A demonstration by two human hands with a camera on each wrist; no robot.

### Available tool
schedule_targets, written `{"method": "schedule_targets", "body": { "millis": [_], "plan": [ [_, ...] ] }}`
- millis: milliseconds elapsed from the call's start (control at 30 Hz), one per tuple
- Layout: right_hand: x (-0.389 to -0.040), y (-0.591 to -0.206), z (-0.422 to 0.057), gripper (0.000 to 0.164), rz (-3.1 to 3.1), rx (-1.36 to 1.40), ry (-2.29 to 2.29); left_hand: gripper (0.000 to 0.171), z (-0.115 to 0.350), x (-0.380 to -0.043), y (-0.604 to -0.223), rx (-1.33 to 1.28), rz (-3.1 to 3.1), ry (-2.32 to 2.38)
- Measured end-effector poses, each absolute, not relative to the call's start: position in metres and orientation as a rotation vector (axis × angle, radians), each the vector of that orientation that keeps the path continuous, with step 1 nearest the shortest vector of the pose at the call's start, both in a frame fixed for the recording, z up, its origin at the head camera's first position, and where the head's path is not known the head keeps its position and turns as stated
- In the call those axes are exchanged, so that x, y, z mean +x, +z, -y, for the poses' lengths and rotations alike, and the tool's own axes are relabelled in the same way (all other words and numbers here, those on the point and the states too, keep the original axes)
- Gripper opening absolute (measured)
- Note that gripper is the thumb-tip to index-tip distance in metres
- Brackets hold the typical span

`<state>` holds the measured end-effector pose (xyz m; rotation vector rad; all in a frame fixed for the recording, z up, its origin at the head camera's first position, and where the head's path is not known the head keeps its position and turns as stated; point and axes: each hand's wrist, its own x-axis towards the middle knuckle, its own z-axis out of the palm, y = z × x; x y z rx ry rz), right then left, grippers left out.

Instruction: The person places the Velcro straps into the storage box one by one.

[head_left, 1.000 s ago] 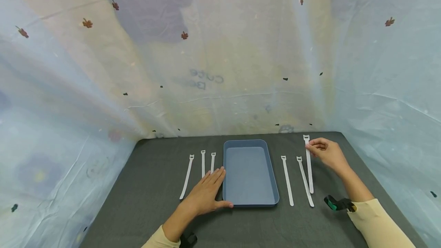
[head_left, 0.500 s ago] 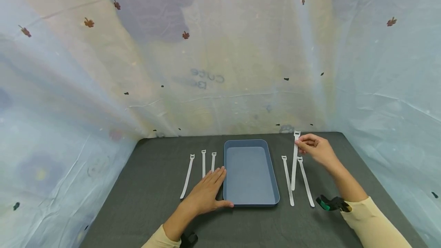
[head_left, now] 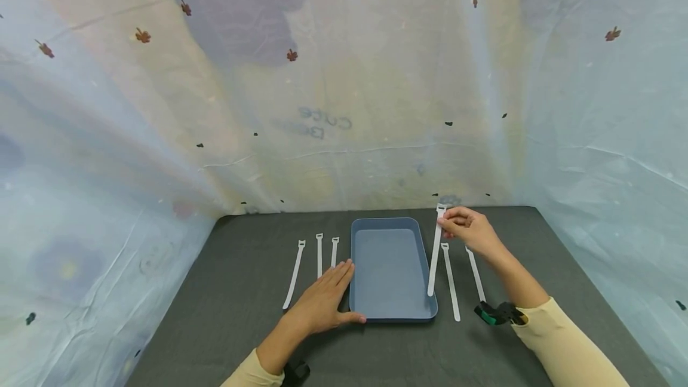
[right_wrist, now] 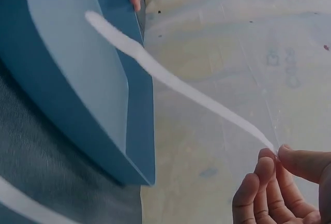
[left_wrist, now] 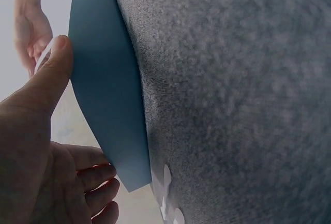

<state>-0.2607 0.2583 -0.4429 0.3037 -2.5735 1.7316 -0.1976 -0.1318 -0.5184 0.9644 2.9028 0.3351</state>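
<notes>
My right hand (head_left: 470, 230) pinches a white cable tie (head_left: 436, 255), a flat strap with a slotted head, close below that head. Its tail hangs over the right wall of a shallow blue tray (head_left: 392, 309). In the right wrist view the strap (right_wrist: 181, 87) runs from thumb and fingertips across toward the tray (right_wrist: 83, 94). My left hand (head_left: 322, 300) rests on the tray's left side with fingers straight. The left wrist view shows the left thumb (left_wrist: 59, 58) on the rim of the tray (left_wrist: 106, 79) and the fingertips at its wall.
Left of the tray lie more white straps (head_left: 293, 273), two of them partly behind my left hand. Two others (head_left: 451, 285) lie to its right, one partly behind my right arm. A dark grey cloth (head_left: 236, 315) covers the table, with a patterned curtain (head_left: 344, 178) around it.
My right hand has carried the pinched cable tie leftward, from above the right-hand straps to the tray's right wall. The left hand has stayed on the tray.
</notes>
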Motion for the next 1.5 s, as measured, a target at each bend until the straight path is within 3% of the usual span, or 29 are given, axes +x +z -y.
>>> {"method": "schedule_targets", "body": {
  "millis": [1500],
  "plan": [
    [-0.306,-0.478,-0.139,0.022,2.68,0.506,1.954,0.117,0.131,-0.197,-0.514,0.957,-2.885,0.333]
  ]
}}
